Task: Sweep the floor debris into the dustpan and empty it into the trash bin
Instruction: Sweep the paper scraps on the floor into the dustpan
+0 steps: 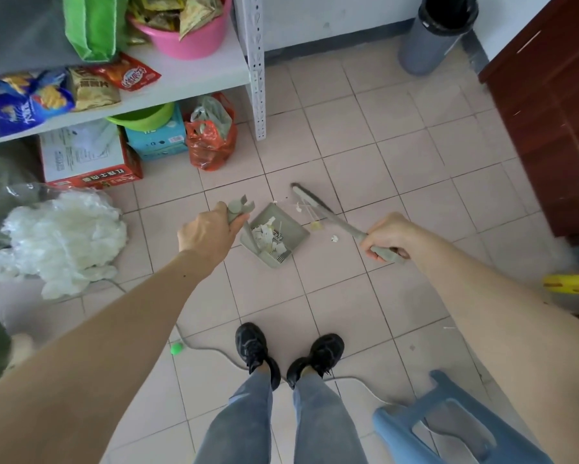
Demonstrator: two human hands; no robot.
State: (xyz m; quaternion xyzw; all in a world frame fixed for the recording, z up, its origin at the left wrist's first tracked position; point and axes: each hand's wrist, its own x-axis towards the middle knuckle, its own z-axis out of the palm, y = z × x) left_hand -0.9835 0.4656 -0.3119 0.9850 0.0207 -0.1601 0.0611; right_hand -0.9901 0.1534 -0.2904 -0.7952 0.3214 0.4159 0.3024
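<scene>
A grey-green dustpan (293,229) rests on the tiled floor ahead of my feet, holding several white paper scraps. My left hand (211,234) is shut on the top of the dustpan's upright handle. My right hand (386,237) is shut on the broom's handle; the broom (314,204) slants up-left, its head on the floor just right of the pan's mouth. A few pale debris bits (314,225) lie on the tiles between the broom and the pan, one more (335,238) nearer my right hand. A grey trash bin (435,38) with a black liner stands at the far wall.
A white metal shelf (256,82) with snack bags and a pink basin stands at left; boxes and an orange bag (211,142) sit under it. A dark wood cabinet (555,112) is at right, a blue stool (448,426) near right, white plastic (63,236) at left, a cable (214,349) by my shoes.
</scene>
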